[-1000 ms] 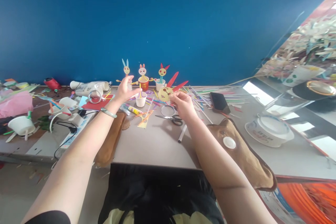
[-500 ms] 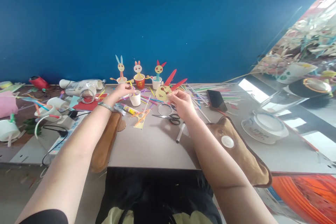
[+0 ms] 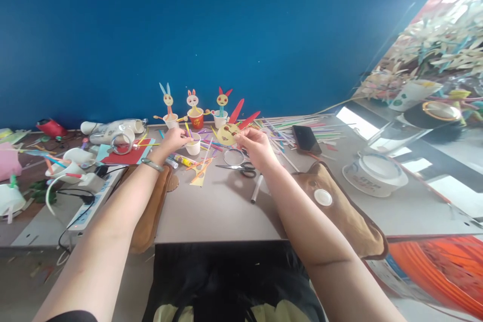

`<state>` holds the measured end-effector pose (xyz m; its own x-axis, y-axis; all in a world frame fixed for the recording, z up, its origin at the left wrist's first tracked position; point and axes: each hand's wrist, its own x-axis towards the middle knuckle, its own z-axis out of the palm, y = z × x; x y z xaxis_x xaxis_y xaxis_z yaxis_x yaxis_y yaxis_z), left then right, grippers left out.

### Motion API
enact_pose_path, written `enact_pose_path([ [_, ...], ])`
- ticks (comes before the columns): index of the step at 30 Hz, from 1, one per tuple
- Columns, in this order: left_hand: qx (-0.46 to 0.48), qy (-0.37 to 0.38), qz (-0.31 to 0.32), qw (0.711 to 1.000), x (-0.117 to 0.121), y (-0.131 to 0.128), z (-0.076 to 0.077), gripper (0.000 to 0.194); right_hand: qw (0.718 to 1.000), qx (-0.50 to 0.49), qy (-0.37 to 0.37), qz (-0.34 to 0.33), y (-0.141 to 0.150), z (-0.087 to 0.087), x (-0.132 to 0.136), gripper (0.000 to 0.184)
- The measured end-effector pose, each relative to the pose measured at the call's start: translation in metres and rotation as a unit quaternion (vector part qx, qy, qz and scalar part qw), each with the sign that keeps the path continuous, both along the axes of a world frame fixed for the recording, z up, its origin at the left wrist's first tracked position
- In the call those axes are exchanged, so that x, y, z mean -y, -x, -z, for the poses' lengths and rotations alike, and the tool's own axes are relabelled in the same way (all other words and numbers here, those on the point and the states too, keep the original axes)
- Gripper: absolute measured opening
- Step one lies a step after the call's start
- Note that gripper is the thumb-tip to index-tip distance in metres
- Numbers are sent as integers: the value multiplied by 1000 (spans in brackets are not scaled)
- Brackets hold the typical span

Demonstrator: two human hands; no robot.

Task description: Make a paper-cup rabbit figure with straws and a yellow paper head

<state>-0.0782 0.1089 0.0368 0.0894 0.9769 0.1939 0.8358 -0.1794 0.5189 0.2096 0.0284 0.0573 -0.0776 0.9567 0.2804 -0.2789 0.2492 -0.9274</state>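
Right hand [image 3: 255, 146] pinches a rabbit face [image 3: 227, 134]; left hand [image 3: 175, 142] touches a white cup [image 3: 193, 145]; scissors [image 3: 241, 168], straws [image 3: 290, 131] litter the grey counter [image 3: 222, 211].

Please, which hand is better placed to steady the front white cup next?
Probably left: the left hand is close beside the front white cup, while the right hand is holding the yellow face with red ears.

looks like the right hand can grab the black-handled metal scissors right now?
Probably not: the scissors lie close, but the right hand pinches a round yellow paper face with red ears.
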Motion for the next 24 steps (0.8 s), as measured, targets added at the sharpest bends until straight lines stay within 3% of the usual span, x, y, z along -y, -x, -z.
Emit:
enact_pose_path([
  [7,31,9,-5,999,1,5,-3,46,1000,13,4,-3,1,0,2,44],
  [14,24,-31,10,999,6,-1,-10,31,1000,29,4,1,2,0,3,42],
  [20,80,-160,108,978,37,-21,-31,24,1000,-10,-5,21,-6,-1,-2,39],
  [24,113,-197,162,960,53,-34,-39,25,997,-60,4,37,-14,-7,-2,38],
])
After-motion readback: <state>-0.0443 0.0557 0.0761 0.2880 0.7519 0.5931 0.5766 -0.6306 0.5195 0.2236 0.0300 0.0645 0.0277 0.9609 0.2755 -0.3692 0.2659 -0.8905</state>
